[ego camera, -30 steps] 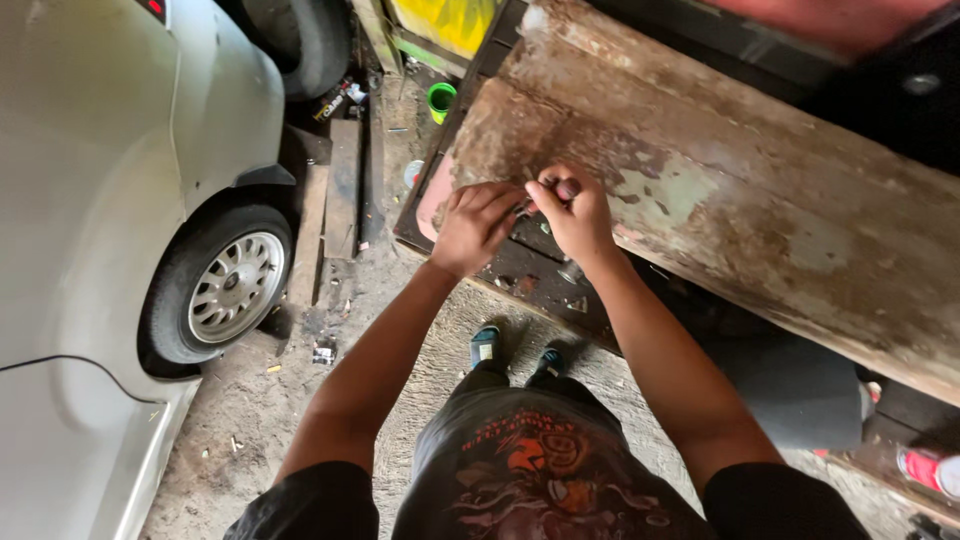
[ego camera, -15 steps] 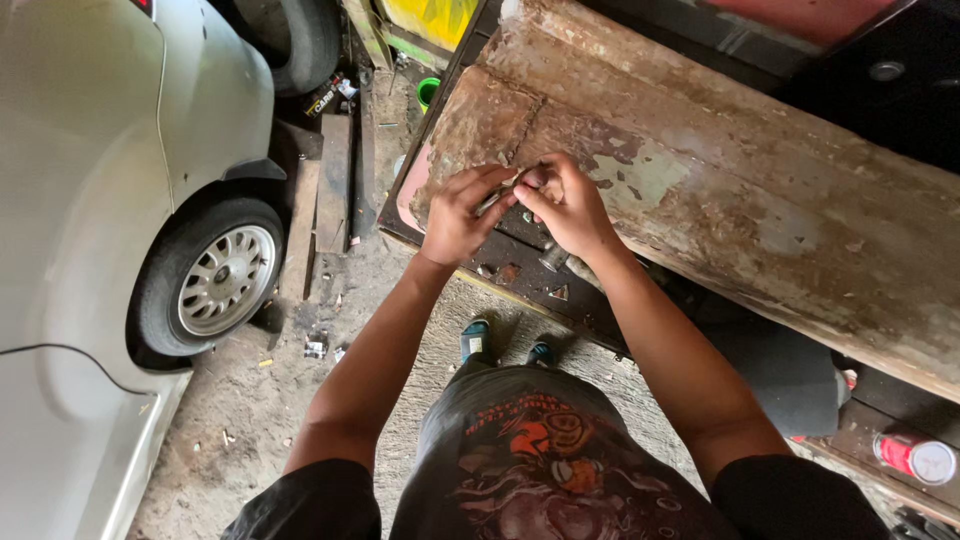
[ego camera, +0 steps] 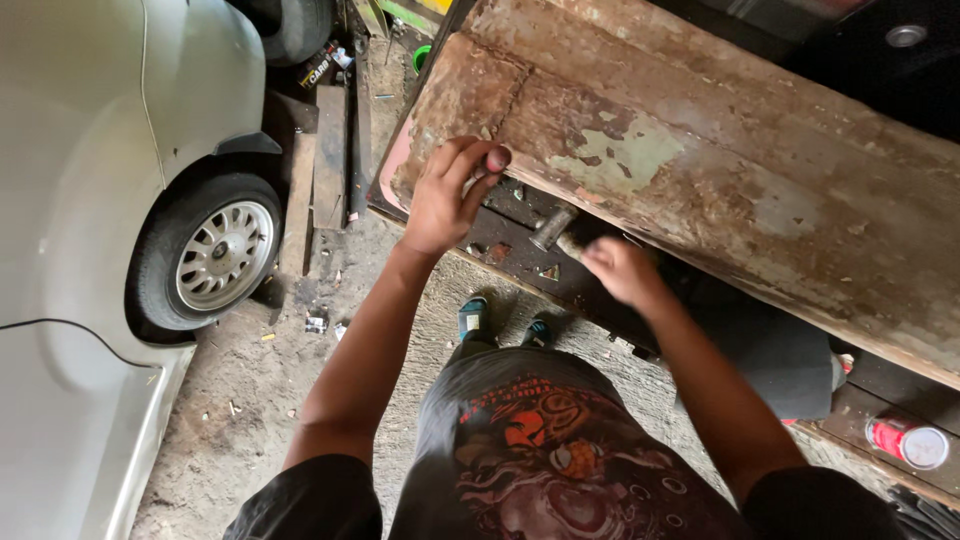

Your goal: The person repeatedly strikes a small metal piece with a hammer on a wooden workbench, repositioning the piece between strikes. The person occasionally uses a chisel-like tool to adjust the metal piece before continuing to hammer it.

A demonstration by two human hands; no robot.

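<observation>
Over the rusty panel (ego camera: pixel 700 170), hands have parted: left hand (ego camera: pixel 450 195) pinches its edge, right hand (ego camera: pixel 620 270), blurred, grips a metal tool (ego camera: pixel 553 228)

likely garage: car (ego camera: pixel 90 200), rusty panel (ego camera: pixel 700 170)

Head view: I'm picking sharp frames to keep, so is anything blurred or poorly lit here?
Head view: the right hand is smeared by motion blur; the left hand and rusty panel are sharp; the top right corner is in deep shadow.

The panel (ego camera: pixel 700 180) lies at twelve o'clock, both hands on its near edge. The car (ego camera: pixel 90 200) stands at nine, a can (ego camera: pixel 905 440) at four.
</observation>
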